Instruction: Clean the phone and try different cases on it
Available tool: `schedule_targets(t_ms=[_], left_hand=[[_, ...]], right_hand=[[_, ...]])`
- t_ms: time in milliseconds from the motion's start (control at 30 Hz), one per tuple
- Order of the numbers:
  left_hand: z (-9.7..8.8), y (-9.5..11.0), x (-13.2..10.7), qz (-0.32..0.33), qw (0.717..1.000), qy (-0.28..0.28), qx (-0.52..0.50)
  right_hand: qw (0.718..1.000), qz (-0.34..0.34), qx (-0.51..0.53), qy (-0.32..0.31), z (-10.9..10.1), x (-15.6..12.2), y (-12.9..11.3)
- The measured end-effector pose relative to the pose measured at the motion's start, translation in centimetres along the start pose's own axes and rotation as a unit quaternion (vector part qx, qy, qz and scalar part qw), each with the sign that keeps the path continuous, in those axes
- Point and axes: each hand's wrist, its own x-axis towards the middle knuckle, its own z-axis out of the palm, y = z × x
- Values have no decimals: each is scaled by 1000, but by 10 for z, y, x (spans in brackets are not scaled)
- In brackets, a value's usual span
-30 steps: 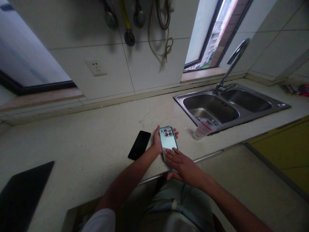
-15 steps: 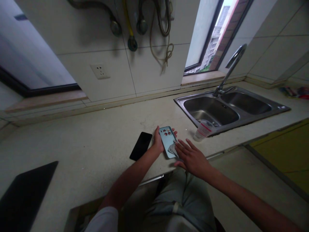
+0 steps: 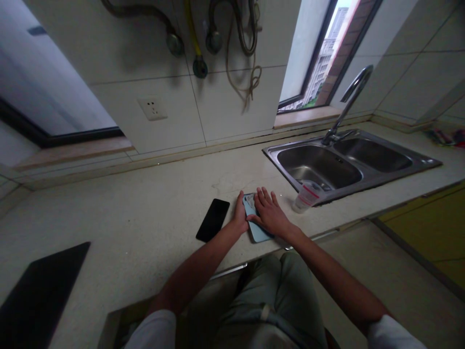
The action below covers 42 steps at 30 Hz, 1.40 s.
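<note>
A light blue phone (image 3: 257, 231) lies back-up on the pale countertop (image 3: 145, 213) near its front edge. My left hand (image 3: 239, 215) grips the phone's left side, thumb along its edge. My right hand (image 3: 268, 212) rests flat on top of the phone with fingers stretched forward, covering the camera end. Something thin and pale may lie under that palm, but it is hidden. A second, black phone (image 3: 212, 219) lies face-up just left of my left hand.
A clear plastic cup (image 3: 305, 195) with a red band lies tipped beside the double steel sink (image 3: 363, 167), whose tap (image 3: 347, 99) curves overhead. A black hob (image 3: 36, 295) sits at the far left. Hoses hang on the tiled wall beside a socket (image 3: 153, 107).
My right hand slid from the phone's near end up over its back to the camera end. My left hand stayed on the phone's side. The view shifted slightly.
</note>
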Motion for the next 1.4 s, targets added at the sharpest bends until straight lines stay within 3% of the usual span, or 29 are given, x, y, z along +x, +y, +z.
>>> schedule_targets(t_ms=[267,533,700,833,1000,1233,1400], left_hand=[[-5,-5,7,-5,999,-39,-21],[-4,-8,-2,0,1000,-28,-12],[-2,5,-7,-37,999,-6,-15],[-3,12,-8,-30,999,-3,-20],[-3,9,-9,-20,999,-13,-49],[2,14,-17,-25,999,-18,-19],[3,23,-24,-37,999,-39,1]], right_hand=[[996,-31,79,7,-4,2,-29],[985,-61,160,35,-11,-2,-39],[985,-84,146,36,-10,-25,-46],[984,-97,139,44,-11,-59,-54],[980,-135,120,87,-11,-92,-45],[963,-126,182,154,-16,-96,-28],[930,-41,286,229,-18,-95,-24]])
